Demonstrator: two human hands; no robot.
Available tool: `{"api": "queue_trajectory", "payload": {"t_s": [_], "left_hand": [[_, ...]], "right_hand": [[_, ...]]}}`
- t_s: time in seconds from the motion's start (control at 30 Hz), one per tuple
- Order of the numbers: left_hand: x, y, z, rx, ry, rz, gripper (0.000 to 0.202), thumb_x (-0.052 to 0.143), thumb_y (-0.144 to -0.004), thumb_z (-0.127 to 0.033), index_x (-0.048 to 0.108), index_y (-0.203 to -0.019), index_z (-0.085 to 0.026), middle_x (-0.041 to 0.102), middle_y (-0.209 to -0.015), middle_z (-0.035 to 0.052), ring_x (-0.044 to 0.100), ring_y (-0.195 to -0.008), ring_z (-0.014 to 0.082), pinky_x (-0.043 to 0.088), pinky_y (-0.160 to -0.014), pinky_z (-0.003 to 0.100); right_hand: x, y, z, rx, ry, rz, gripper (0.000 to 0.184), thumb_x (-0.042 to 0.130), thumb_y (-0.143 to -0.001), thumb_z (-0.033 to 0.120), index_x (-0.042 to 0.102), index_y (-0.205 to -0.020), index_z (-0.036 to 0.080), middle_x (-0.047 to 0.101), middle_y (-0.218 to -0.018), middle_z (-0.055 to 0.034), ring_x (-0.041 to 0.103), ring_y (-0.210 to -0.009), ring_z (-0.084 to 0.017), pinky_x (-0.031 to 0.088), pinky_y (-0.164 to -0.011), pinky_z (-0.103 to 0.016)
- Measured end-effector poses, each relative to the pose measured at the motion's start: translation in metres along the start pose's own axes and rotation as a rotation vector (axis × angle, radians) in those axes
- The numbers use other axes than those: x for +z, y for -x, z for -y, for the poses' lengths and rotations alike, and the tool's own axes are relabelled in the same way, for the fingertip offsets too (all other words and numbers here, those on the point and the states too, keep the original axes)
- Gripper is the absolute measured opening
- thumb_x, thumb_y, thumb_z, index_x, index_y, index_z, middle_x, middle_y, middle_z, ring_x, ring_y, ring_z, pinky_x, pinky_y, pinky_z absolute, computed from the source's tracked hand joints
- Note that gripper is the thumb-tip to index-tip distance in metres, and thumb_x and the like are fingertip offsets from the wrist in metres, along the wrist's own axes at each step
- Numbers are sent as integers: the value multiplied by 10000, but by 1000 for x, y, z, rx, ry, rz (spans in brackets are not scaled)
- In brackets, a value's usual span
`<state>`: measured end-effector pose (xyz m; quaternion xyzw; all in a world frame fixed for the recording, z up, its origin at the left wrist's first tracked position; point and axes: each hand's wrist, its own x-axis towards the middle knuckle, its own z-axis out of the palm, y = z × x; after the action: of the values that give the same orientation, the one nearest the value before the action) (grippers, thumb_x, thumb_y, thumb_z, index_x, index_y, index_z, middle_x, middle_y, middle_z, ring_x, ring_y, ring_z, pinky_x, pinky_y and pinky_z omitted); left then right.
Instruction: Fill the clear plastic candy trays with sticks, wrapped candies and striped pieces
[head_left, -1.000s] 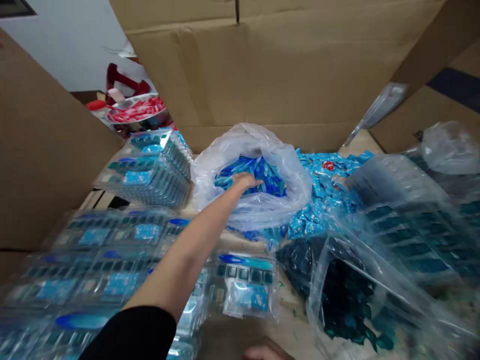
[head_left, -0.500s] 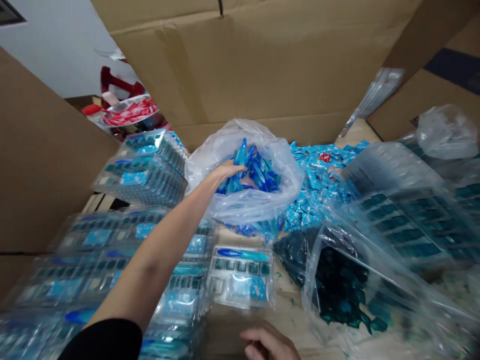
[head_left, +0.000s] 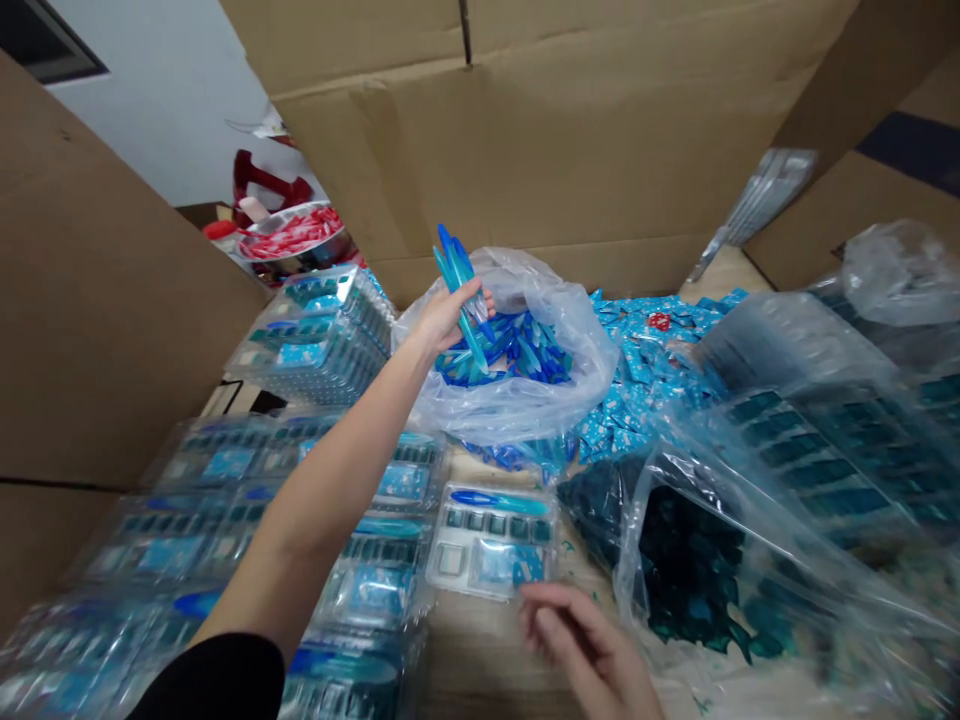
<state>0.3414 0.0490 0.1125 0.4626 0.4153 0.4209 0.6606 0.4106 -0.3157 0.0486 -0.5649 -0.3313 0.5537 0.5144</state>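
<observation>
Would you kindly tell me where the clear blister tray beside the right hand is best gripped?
Probably by its near edge: take the blister tray from the person's side with the right hand. It lies flat, and that edge looks free and faces that hand, while its left side meets the neighbouring trays.

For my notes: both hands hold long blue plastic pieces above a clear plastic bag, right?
The head view shows only the left hand holding the long blue plastic pieces above the clear plastic bag; the right hand is empty, beside a clear blister tray.
</observation>
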Motion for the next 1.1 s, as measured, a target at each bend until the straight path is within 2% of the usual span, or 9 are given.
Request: {"api": "queue_trajectory", "payload": {"t_s": [0.23, 0.4, 0.57, 0.67, 0.77, 0.87, 0.97, 1.03, 1.1], "left_hand": [[1, 46, -3, 37, 138, 37, 194, 572, -946, -205, 635, -771, -150, 707, -739, 20, 684, -664, 134, 583, -781, 288], [0, 21, -3, 132, 158, -88, 164, 593, -934, -183, 591, -770, -173, 713, -771, 20, 699, -874, 173, 542, -903, 322], [-9, 7, -17, 213, 145, -90, 168, 617, -924, -202, 552, -770, -184, 696, -777, 12, 676, -898, 142, 507, -900, 265], [-16, 44, -23, 188, 104, 74, 201, 672, -899, -318, 597, -783, -173, 690, -773, 10, 671, -786, 132, 516, -818, 259], [-24, 111, -20, 68, 7, 334, 321, 775, -788, -456, 676, -774, -150, 699, -735, 38, 669, -697, 162, 530, -716, 285], [-31, 180, -8, -109, -95, 598, 426, 794, -729, -543, 722, -749, -123, 715, -721, 83, 666, -666, 198, 538, -656, 311], [-37, 228, 6, -218, -272, 811, 398, 650, -862, -536, 710, -791, -149, 723, -810, 70, 671, -792, 202, 544, -781, 328], [-39, 249, 14, -189, -431, 847, 349, 555, -925, -483, 683, -827, -174, 714, -915, 59, 653, -920, 207, 523, -863, 332], [-42, 263, 20, -141, -592, 793, 304, 484, -951, -426, 655, -870, -188, 692, -1012, 61, 626, -1005, 216, 505, -901, 342]], "right_hand": [[39, -65, 52, -172, -277, -135, 449, 707, -851, 608, 676, -1117, 249, 696, -1112, -75, 687, -966, -216, 577, -855, -336], [66, -93, 54, -155, -342, -20, 554, 789, -741, 603, 628, -1104, 216, 683, -1045, -70, 701, -880, -221, 599, -808, -375], [55, -76, 48, -164, -295, 5, 501, 785, -773, 582, 643, -1088, 219, 714, -972, -51, 709, -809, -207, 590, -788, -358], [41, -74, 47, -221, -241, -109, 437, 755, -833, 556, 666, -1107, 228, 722, -1026, -60, 700, -870, -211, 562, -841, -363], [32, -79, 52, -316, -276, -217, 388, 755, -849, 548, 698, -1095, 253, 721, -1083, -51, 681, -980, -209, 529, -907, -345], [33, -77, 58, -238, -442, 1, 434, 778, -799, 608, 715, -1066, 271, 730, -1008, -19, 682, -907, -170, 547, -840, -284], [44, -61, 55, -13, -466, 305, 509, 828, -717, 626, 732, -1012, 223, 661, -665, 26, 558, -498, -102, 488, -501, -200], [54, -46, 47, 99, -447, 346, 468, 873, -698, 546, 744, -981, 198, 656, -649, 23, 529, -462, -90, 453, -461, -189], [64, -32, 38, 181, -509, 309, 405, 876, -704, 490, 755, -970, 208, 721, -825, -18, 650, -647, -140, 526, -589, -223]]}}
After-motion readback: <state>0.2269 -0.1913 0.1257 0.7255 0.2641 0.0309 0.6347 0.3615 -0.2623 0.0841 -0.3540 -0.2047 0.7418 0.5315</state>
